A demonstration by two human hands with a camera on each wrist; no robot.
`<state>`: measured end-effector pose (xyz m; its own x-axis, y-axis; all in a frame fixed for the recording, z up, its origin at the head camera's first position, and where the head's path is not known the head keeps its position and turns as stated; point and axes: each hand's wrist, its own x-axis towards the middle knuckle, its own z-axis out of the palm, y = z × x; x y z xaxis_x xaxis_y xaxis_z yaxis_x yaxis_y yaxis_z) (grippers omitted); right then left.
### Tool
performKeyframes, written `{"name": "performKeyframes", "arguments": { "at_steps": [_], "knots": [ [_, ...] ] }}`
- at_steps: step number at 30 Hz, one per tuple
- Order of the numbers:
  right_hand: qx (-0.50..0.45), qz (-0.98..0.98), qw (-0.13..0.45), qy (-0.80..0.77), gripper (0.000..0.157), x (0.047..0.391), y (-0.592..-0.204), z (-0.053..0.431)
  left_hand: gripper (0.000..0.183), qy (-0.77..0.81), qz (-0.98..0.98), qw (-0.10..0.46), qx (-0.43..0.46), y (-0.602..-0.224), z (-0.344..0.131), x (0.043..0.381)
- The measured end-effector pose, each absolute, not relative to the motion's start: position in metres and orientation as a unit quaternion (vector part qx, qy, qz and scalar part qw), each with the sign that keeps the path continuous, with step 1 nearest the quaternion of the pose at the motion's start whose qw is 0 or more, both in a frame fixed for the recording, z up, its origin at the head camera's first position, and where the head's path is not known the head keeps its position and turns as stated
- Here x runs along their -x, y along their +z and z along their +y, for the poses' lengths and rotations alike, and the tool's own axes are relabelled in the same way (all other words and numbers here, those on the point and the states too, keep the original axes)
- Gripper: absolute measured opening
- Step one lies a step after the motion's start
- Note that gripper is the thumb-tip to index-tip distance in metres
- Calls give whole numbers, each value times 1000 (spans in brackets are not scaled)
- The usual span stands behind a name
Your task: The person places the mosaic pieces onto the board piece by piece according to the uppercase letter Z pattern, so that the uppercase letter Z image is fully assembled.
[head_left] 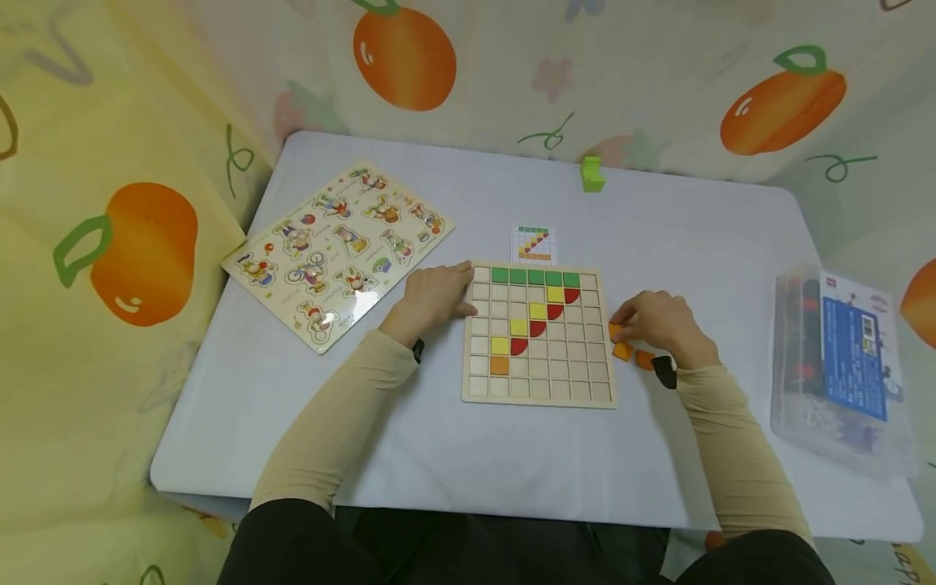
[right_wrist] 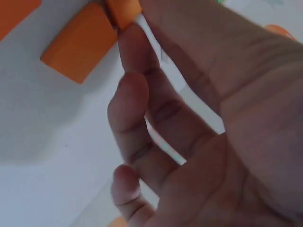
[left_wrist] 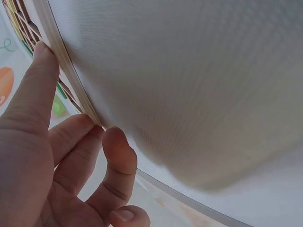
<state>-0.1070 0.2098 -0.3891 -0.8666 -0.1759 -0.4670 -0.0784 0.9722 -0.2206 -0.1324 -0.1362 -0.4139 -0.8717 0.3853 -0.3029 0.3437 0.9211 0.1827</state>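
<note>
A wooden grid board lies on the table, with green squares, yellow squares, red quarter-round pieces and one orange square in its cells. My left hand touches the board's left edge near its upper corner; thumb and fingertips rest along the rim in the left wrist view. Right of the board, my right hand pinches an orange block between thumb and fingertips. Beside it lie loose orange blocks, one close to the fingertips.
Above the board lies a small pattern card. A picture puzzle board is at left, partly under nothing but light glare. At back stands a light green block. A clear plastic case sits near the right edge.
</note>
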Motion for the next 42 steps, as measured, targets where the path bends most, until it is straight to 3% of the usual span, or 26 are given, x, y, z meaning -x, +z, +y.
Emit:
{"name": "performKeyframes", "arguments": {
  "at_steps": [7, 13, 16, 29, 42],
  "knots": [
    [69, 962, 237, -121, 21, 112, -388, 214, 62, 56, 967, 165, -185, -414, -136, 131],
    [73, 976, 132, -155, 19, 115, -380, 217, 63, 56, 967, 162, -191, -415, -135, 132],
    [90, 973, 108, -183, 18, 115, -374, 206, 65, 53, 967, 160, -189, -415, -135, 132],
    [204, 922, 213, -251, 10, 107, -386, 140, 66, 60, 966, 166, -190, -414, -135, 132],
    [257, 900, 266, -230, 13, 91, -401, 100, 66, 62, 963, 177, -191, -412, -135, 134]
  ]
}}
